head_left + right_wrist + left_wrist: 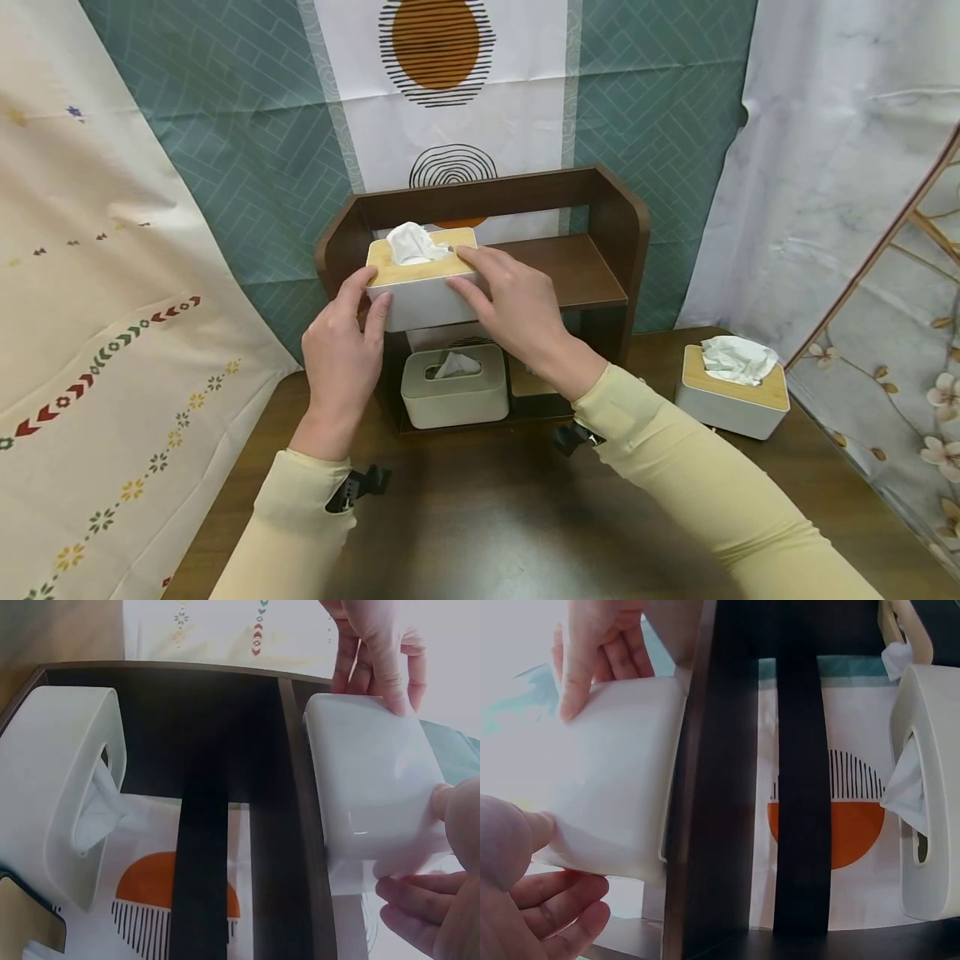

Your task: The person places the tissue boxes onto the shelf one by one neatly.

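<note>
A white tissue box [422, 305] with a light wooden lid and a tuft of tissue is at the left of the upper tier of a brown two-tier shelf [555, 267]. My left hand [347, 354] holds its left end, thumb on the front face and fingers at the lid's edge. At the right end my right hand [519, 308] grips it, fingers on the lid and thumb on the front. Both wrist views show the box's smooth white side, as the box [626, 772] and the box [375, 776] sit against the shelf board's edge.
On the lower tier stands a cream tissue box [455, 400] with an oval slot. Beside it, a tan-topped box [525, 382] is partly hidden by my right arm. Another wooden-lidded tissue box [731, 408] stands on the table at the right. Patterned cloths hang behind and at both sides.
</note>
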A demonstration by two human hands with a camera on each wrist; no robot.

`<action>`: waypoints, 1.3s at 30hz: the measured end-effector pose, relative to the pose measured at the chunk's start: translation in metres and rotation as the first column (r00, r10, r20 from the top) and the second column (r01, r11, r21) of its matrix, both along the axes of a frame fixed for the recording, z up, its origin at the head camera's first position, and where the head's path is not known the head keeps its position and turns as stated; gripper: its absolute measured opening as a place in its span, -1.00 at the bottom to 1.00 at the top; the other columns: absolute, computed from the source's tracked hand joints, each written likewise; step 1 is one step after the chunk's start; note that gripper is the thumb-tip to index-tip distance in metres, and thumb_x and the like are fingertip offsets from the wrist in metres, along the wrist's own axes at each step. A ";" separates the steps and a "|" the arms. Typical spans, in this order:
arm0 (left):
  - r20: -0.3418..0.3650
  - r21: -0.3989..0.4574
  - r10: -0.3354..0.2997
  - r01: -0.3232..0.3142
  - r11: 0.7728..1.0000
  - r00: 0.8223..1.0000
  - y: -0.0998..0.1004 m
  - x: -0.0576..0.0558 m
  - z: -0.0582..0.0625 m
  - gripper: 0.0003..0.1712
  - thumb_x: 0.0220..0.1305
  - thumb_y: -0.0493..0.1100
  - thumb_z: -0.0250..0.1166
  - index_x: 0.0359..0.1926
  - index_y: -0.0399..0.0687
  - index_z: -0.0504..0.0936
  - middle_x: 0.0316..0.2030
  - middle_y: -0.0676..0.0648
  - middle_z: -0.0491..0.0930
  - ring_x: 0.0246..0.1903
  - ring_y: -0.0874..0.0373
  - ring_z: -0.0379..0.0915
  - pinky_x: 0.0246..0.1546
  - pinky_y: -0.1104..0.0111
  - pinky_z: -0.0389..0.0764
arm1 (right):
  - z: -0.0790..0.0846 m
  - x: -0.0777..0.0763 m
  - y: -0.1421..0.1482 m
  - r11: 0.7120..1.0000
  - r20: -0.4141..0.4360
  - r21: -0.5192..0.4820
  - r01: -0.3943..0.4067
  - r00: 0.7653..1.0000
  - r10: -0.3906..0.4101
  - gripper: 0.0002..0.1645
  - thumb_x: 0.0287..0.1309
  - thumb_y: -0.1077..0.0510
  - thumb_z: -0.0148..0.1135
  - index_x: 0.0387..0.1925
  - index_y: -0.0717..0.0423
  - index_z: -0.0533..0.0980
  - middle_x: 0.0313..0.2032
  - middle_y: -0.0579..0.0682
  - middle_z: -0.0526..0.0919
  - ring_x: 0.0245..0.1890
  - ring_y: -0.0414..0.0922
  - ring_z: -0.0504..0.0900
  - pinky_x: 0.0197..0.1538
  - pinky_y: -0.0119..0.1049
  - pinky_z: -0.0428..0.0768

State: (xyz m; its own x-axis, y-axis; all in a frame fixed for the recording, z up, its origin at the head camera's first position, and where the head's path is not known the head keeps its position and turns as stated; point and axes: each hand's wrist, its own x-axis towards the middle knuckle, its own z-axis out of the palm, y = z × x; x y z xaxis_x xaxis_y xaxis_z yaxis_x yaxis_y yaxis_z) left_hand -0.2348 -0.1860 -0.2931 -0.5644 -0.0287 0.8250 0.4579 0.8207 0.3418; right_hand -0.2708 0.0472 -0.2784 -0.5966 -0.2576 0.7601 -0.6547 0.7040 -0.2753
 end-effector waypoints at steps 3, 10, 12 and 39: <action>0.017 0.005 0.005 -0.005 1.000 1.000 -0.001 -0.003 -0.001 -0.53 0.61 -0.12 0.40 0.41 -0.17 0.64 -0.25 -0.29 0.75 -0.44 -0.19 0.52 -0.37 0.00 0.52 | 0.001 -0.002 -0.003 1.000 0.011 0.009 0.005 1.000 -0.005 -0.39 0.58 -0.15 0.36 0.45 0.07 0.62 0.33 0.08 0.72 0.27 0.03 0.73 0.16 0.02 0.73; 0.067 -0.010 0.023 -0.023 1.000 0.997 -0.001 -0.009 0.000 -0.48 0.60 -0.14 0.39 0.47 -0.12 0.59 -0.20 -0.28 0.73 -0.31 -0.21 0.59 -0.29 -0.06 0.56 | 0.001 -0.008 -0.005 0.998 0.046 0.054 0.033 0.998 -0.035 -0.36 0.60 -0.16 0.31 0.51 0.03 0.56 0.38 0.08 0.68 0.25 0.05 0.74 0.15 0.03 0.74; 0.084 -0.020 0.034 -0.033 0.999 0.996 -0.002 -0.010 -0.001 -0.46 0.60 -0.15 0.39 0.49 -0.11 0.57 -0.19 -0.28 0.73 -0.29 -0.22 0.60 -0.28 -0.08 0.56 | 0.001 -0.009 -0.006 0.997 0.049 0.067 0.033 0.998 -0.036 -0.36 0.61 -0.16 0.31 0.52 0.01 0.55 0.38 0.08 0.68 0.24 0.05 0.74 0.14 0.04 0.74; 0.109 -0.056 0.132 -0.126 0.990 0.985 -0.010 -0.013 -0.005 -0.32 0.61 -0.10 0.38 0.63 0.03 0.41 0.22 -0.30 0.72 -0.04 -0.35 0.73 -0.25 -0.23 0.68 | 0.008 -0.016 -0.022 0.994 0.090 0.098 0.045 0.994 -0.054 -0.34 0.58 -0.21 0.32 0.51 -0.03 0.57 0.37 0.08 0.68 0.21 0.05 0.77 0.13 -0.01 0.75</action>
